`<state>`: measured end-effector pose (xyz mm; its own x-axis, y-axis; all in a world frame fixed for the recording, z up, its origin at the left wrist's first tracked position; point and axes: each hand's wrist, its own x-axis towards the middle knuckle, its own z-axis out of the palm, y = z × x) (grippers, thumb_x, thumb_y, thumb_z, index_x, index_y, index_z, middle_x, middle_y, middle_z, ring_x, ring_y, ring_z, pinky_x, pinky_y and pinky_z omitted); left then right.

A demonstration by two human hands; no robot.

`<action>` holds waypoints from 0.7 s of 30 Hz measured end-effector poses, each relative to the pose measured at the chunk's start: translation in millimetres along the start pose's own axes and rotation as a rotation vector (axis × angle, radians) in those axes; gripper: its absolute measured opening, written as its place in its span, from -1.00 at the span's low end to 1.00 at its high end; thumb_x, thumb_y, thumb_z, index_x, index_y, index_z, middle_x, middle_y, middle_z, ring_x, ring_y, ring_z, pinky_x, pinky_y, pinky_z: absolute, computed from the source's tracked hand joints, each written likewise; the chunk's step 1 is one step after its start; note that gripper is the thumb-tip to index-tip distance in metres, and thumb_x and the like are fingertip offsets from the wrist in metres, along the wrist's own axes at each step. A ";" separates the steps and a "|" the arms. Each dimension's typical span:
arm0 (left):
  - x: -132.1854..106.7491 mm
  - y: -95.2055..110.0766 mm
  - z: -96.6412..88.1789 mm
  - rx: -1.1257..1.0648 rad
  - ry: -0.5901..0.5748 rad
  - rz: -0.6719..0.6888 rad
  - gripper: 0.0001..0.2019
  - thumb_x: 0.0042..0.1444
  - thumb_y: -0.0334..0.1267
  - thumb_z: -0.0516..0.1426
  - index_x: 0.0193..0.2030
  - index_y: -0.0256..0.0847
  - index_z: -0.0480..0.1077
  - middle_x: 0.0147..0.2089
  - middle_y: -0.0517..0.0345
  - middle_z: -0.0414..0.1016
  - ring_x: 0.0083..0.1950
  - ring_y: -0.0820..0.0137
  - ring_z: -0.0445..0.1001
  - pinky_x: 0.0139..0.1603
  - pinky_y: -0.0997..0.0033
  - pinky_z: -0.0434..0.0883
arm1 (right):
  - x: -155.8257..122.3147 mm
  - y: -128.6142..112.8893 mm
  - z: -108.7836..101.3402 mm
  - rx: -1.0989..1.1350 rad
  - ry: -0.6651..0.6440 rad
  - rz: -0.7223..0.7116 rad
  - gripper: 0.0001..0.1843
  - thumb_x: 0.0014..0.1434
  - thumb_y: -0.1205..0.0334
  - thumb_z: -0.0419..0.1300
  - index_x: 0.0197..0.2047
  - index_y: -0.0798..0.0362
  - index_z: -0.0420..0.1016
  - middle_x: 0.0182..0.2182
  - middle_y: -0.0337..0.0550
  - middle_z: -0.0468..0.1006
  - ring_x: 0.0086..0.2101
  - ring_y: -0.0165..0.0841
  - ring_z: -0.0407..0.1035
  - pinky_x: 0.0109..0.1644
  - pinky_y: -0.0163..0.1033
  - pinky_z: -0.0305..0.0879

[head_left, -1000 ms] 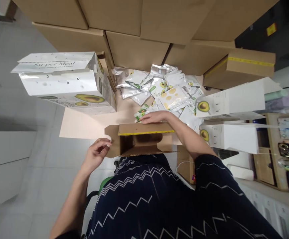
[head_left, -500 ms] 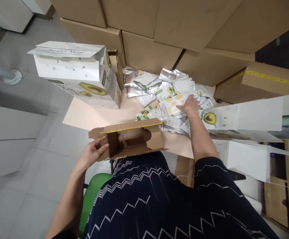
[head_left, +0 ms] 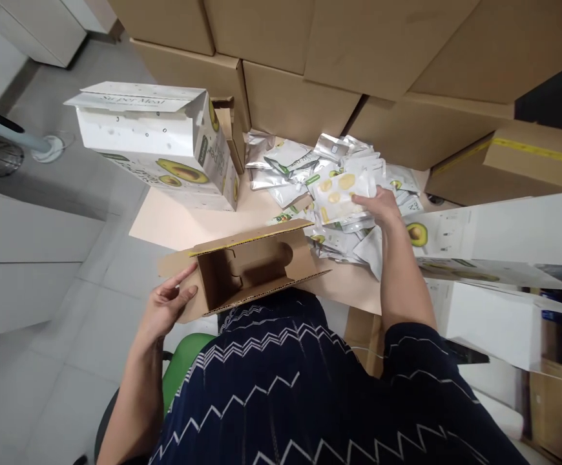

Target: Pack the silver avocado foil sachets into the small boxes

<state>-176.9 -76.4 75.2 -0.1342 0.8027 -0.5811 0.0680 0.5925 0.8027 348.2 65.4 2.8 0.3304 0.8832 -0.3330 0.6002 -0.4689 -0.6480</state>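
Note:
My left hand (head_left: 168, 305) grips the end flap of a brown cardboard box (head_left: 249, 268), thumb on one side and fingers on the other. The box lies tipped at the near table edge against my body, its open side facing up and showing a bare inside. Over a heap of sachets (head_left: 346, 242), my right hand (head_left: 382, 205) pinches a white sachet with yellow spots (head_left: 342, 197). Silver, white and avocado-printed sachets lie around and under it. Part of the held sachet's edge is hidden by my fingers.
A tall white avocado-printed box (head_left: 157, 148) stands at the table's left. Stacked cartons (head_left: 300, 100) wall off the back. White printed boxes (head_left: 479, 232) with raised flaps stand at the right. Below is a green chair (head_left: 187, 358).
My right hand has lifted the yellow-spotted sachet slightly off the heap. The cardboard box has tilted, showing more of its inside, and my left hand has shifted left and down along its flap.

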 end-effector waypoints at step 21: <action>-1.8 -49.7 73.4 -0.263 0.178 0.122 -0.12 -0.12 -0.04 0.41 0.38 -0.07 0.29 -0.24 0.21 0.64 -0.27 0.41 0.60 -0.25 0.38 0.59 | -149.6 -144.1 -17.5 0.180 -0.357 -0.781 -0.76 0.29 0.01 0.20 -0.01 -0.25 0.60 -0.17 -0.26 0.65 -0.11 -0.19 0.56 -0.02 -0.01 0.55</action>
<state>-107.5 -102.3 26.5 -0.3129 0.8282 -0.4649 -0.1601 0.4365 0.8854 225.0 0.6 158.0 -0.3923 0.9167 0.0758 0.4256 0.2540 -0.8685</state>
